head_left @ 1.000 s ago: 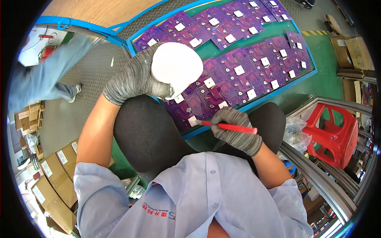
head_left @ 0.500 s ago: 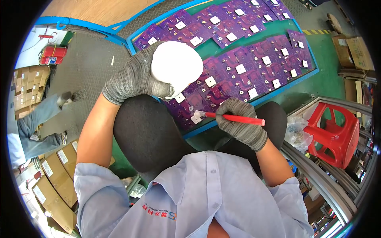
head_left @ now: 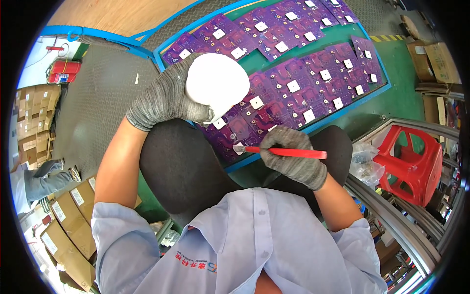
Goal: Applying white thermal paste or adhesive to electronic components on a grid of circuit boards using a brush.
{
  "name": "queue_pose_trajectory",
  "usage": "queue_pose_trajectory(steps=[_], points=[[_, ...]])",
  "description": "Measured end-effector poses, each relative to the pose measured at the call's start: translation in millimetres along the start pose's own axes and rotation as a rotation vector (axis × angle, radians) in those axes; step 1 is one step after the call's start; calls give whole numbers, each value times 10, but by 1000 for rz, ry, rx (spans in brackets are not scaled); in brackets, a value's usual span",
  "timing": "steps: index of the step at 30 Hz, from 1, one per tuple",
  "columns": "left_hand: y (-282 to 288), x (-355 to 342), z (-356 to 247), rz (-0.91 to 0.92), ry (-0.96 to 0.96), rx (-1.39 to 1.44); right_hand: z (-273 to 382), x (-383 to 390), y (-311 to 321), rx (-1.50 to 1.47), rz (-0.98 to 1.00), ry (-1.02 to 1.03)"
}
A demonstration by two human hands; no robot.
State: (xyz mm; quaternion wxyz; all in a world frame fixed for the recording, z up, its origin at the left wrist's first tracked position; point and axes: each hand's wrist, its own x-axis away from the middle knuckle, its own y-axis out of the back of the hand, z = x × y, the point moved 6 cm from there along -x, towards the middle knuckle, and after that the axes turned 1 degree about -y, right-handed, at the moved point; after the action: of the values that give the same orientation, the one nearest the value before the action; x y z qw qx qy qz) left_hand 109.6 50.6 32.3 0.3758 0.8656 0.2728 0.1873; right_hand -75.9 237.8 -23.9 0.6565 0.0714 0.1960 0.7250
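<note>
My left hand, in a grey knit glove, grips a white round container held over the near left of a blue-edged tray. The tray carries several purple circuit boards, each with a white square patch. In my right hand, also gloved, lies a red-handled brush, pointing left. Its pale tip rests on the nearest board at the tray's front edge. My dark-trousered knees sit just under that edge.
A red plastic stool stands at the right beside a metal frame rail. Cardboard boxes are stacked at lower left and at far left. Another person's legs show at the left edge. A red box lies at upper left.
My right hand has slid left along the tray's front edge with the brush. The white container stays in my left hand. The person at left has moved down toward the lower-left boxes.
</note>
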Motion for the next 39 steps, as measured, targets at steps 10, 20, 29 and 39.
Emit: queue_pose_trajectory(steps=[10, 20, 29, 39], points=[[7, 34, 17, -21, 28, 10, -143, 39, -105, -178, 24, -121], [20, 32, -45, -28, 9, -33, -106, 87, 63, 52, -15, -42], [14, 25, -33, -21, 18, 9, -207, -1, 142, 95, -37, -73], [30, 37, -39, -24, 19, -5, -184, 24, 113, 56, 42, -64]])
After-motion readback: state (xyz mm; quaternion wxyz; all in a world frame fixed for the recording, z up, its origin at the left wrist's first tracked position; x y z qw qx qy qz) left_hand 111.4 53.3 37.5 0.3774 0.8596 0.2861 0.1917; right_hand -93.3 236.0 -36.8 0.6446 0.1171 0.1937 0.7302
